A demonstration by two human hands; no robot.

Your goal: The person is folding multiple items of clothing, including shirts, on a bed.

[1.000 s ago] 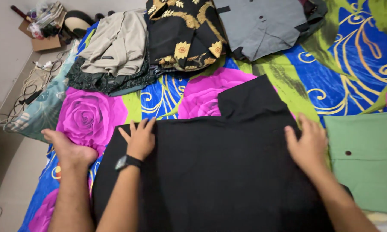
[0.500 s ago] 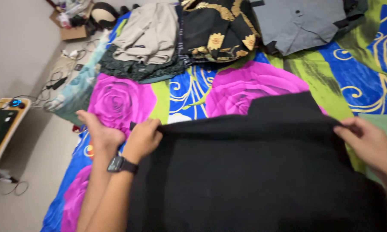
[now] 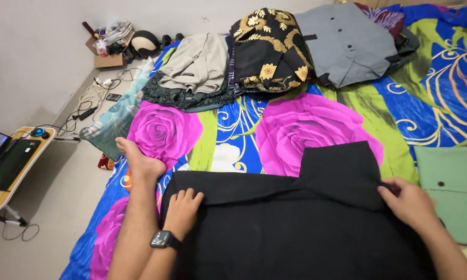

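Black garment (image 3: 306,228) lies crosswise on the floral bedsheet (image 3: 316,124), its folded top edge spanning left hand (image 3: 184,210), pressed flat, and right hand (image 3: 409,202), fingers pinching that fold.

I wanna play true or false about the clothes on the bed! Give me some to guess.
1. Both hands, left hand and right hand, rest on the black garment. True.
2. The left wrist wears a watch. True.
3. The green garment lies by the left hand. False: it lies beside the right hand.
4. The bedsheet is plain white. False: it has pink roses on blue and green.
5. A grey shirt lies at the bed's far end. True.
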